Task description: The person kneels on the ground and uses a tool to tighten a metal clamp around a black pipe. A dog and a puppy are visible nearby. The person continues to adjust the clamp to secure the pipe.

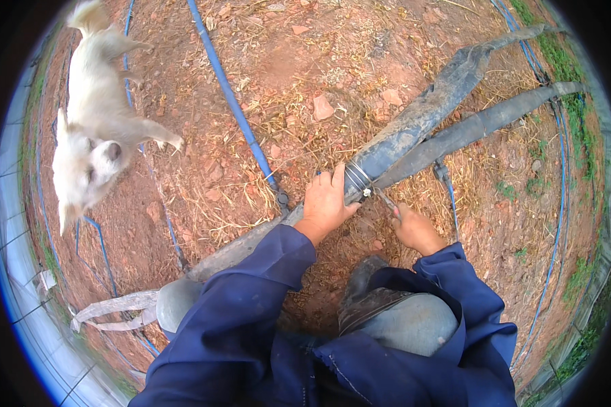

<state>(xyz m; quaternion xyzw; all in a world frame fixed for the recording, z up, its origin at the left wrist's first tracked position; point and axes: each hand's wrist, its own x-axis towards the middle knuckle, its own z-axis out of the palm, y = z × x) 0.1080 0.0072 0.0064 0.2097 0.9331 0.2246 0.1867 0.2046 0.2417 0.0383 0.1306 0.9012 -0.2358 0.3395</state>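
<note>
A dark, dirt-covered flat irrigation hose [421, 119] lies diagonally over the soil, and a second grey hose [482, 125] meets it at a joint. Several turns of wire [357, 178] bind that joint. My left hand [324, 202] grips the hose just beside the wire, thumb on the near side. In my closed right hand [417, 229] is a thin metal hand tool [387, 200], its tip pointing at the wire's end. My fingers hide most of the tool, so its exact kind is unclear.
A white dog [95, 129] stands on the left, facing me. Blue thin hoses [231, 95] run over red soil with dry straw. One blue hose [453, 207] joins the grey hose at a fitting. Plastic sheeting [20, 258] borders the left. My bent knees flank the work.
</note>
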